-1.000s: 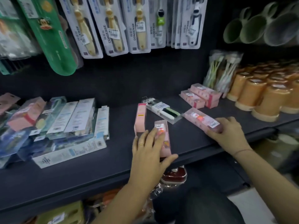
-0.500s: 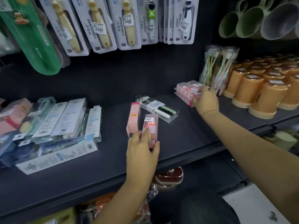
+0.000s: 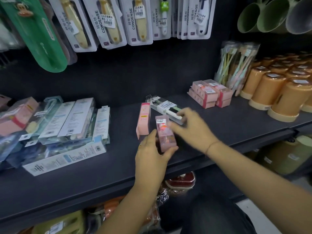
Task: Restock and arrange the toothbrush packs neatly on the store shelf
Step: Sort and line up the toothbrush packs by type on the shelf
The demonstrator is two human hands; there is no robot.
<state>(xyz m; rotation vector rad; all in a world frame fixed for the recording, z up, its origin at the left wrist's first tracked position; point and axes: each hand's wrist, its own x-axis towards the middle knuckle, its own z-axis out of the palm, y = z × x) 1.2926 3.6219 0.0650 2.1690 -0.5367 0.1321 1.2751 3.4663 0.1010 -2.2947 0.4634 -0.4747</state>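
right hand (image 3: 190, 130) | back from pink stack (image 3: 211, 93) | now at front pink pack (image 3: 164, 132)

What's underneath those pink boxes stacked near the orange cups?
The top pink boxes rest on lower pink boxes, which sit on the dark shelf. Only the lower ones' ends show; their tops are covered.

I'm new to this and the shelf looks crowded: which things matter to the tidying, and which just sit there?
Job: pink pack, gripped by left hand; right hand beside it; second pink pack; clear toothbrush pack; stacked pink packs.
Lying about: orange cups; green mugs.
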